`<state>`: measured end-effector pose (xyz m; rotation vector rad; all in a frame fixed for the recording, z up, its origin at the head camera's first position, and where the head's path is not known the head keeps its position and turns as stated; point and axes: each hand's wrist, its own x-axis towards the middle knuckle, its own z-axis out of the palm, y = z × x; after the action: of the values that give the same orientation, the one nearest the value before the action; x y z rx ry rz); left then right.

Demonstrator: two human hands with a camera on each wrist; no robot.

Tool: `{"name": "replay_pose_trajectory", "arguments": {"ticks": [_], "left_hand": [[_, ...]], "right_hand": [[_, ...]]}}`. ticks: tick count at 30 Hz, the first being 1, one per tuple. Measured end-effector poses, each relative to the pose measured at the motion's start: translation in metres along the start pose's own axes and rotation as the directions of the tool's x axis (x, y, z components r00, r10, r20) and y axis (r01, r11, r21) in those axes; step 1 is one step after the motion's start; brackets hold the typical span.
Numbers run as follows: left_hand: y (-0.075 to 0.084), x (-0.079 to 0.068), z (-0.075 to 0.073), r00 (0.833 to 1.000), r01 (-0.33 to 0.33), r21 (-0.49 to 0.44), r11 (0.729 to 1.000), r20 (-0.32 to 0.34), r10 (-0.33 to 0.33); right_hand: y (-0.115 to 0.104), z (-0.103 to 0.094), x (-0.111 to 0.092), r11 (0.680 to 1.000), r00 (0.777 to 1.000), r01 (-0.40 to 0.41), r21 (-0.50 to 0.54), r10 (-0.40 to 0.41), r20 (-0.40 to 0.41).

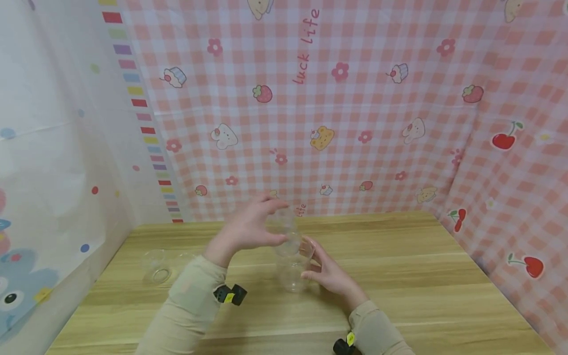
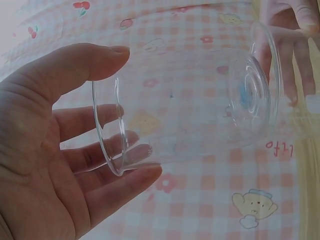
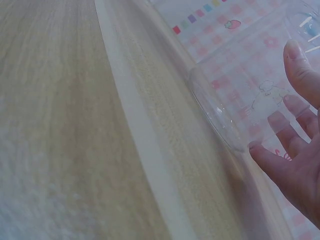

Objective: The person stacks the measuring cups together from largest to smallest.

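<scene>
My left hand [image 1: 248,226] grips a clear cup [image 2: 175,107] near its rim, thumb on one side and fingers on the other. That cup is held upright, its base at the mouth of a second clear cup [image 1: 293,276]; whether it is inside is hard to tell through the clear walls. My right hand [image 1: 330,273] holds the second cup from the right side, with thumb and fingers spread round its wall. In the right wrist view, the lower cup [image 3: 227,95] has its base close to the wooden table.
Farther left on the wooden table [image 1: 399,296] stands another clear cup [image 1: 155,266], with a faint clear shape beside it, partly behind my left forearm. A pink checked cloth [image 1: 355,108] hangs behind the table, and more cloth hangs at both sides.
</scene>
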<state>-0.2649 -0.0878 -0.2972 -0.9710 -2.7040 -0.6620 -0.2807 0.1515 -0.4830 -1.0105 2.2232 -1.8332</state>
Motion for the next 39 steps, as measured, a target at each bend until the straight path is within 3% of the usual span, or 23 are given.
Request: {"name": "replay_pose_trajectory", "arguments": {"ticks": [8,39], "left_hand": [[0.003,0.004,0.008,1.000,-0.025,0.037,0.999,-0.003,0.025],[-0.001,0.013,0.040,0.994,0.004,0.072,0.997,0.111,-0.012]], "right_hand": [[0.001,-0.001,-0.001,1.000,1.000,-0.012,-0.001,0.012,0.000],[0.001,-0.002,-0.001,1.000,1.000,-0.009,-0.014,0.009,0.006]]}}
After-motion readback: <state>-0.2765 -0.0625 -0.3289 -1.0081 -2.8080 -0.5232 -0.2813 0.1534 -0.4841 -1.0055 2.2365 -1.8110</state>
